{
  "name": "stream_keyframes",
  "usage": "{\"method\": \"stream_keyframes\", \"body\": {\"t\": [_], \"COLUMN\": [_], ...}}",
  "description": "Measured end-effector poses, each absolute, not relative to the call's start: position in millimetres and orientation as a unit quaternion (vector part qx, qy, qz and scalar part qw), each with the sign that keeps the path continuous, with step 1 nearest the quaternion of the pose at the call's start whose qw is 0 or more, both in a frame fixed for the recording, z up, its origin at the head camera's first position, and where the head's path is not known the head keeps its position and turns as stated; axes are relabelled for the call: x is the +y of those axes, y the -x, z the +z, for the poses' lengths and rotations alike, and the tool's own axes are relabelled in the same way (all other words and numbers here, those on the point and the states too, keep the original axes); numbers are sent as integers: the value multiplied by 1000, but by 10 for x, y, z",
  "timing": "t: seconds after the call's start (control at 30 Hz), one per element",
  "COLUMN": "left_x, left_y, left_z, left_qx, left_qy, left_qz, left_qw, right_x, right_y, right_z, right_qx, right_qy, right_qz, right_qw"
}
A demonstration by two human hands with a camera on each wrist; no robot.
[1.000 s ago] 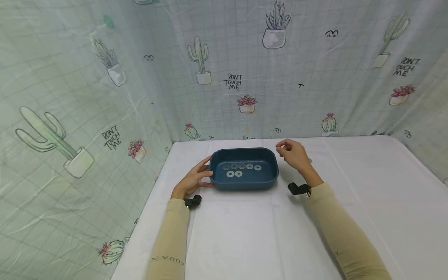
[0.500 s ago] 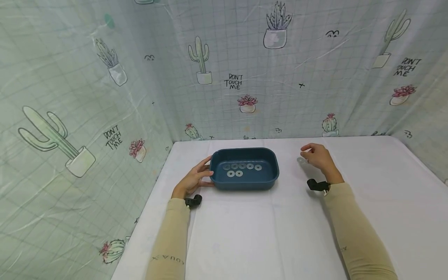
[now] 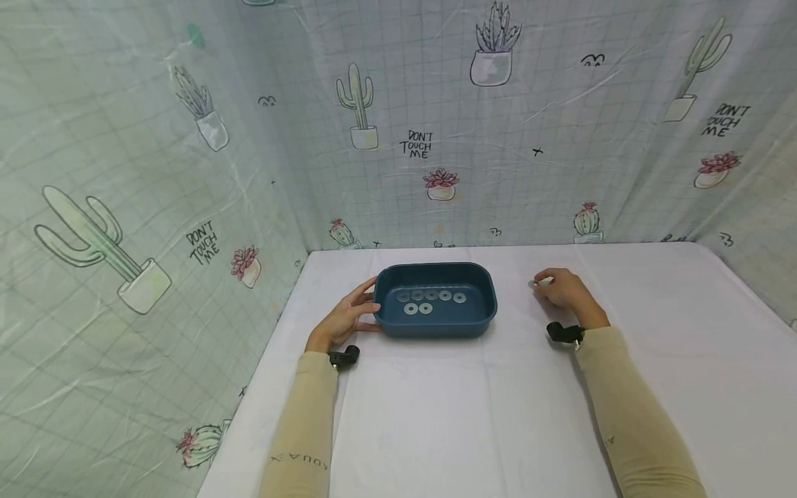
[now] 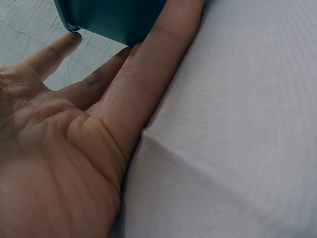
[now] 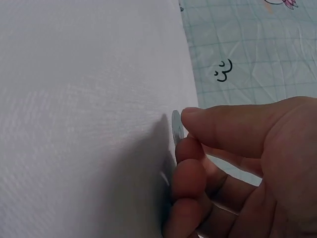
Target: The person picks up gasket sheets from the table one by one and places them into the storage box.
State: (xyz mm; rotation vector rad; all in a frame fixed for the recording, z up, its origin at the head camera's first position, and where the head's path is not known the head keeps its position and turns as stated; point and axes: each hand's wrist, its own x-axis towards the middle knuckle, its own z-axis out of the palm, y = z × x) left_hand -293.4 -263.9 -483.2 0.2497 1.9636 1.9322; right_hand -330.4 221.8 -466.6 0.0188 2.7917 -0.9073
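A dark blue rectangular tray stands on the white cloth, with several flat metal washers lying inside. My left hand holds the tray's left end, thumb at the rim and other fingers spread along the outer wall. In the left wrist view, the palm and fingers reach to the tray's teal side. Right of the tray, my right hand pinches a single washer between thumb and forefinger. The washer is tipped up on edge close to the cloth, and the remaining fingers curl below it.
White cloth covers the table. Behind and to the left hangs a pale green curtain printed with cacti. A black camera is strapped to the right wrist and another camera to the left.
My right hand has moved right, from beside the tray's rim to the washer on the cloth. The washer, flat half a second ago, is now pinched and tilted up. The left hand stays put.
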Motion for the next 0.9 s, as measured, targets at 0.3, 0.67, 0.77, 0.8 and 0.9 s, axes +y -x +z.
{"method": "stream_keyframes", "body": {"t": [0.3,0.67,0.77,0.8,0.9], "left_x": [-2650,-2654,-2650,-2650,-2650], "left_y": [2936,2934,2943,2947,2954], "left_z": [-4844,-4845,-4849,-4852,-4863], "left_qx": [688,687,687,687,687], "left_qy": [-94,-97,-95,-93,-88], "left_qz": [695,693,694,695,697], "left_qw": [189,193,191,190,187], "right_x": [2183,2159,2151,2147,2136], "right_y": [3285,3268,3264,3263,3261], "right_z": [-4688,-4675,-4659,-4653,-4637], "right_qx": [950,950,949,948,945], "right_qy": [-15,-14,-16,-17,-21], "right_qz": [-294,-296,-299,-299,-302], "right_qw": [103,98,103,105,119]}}
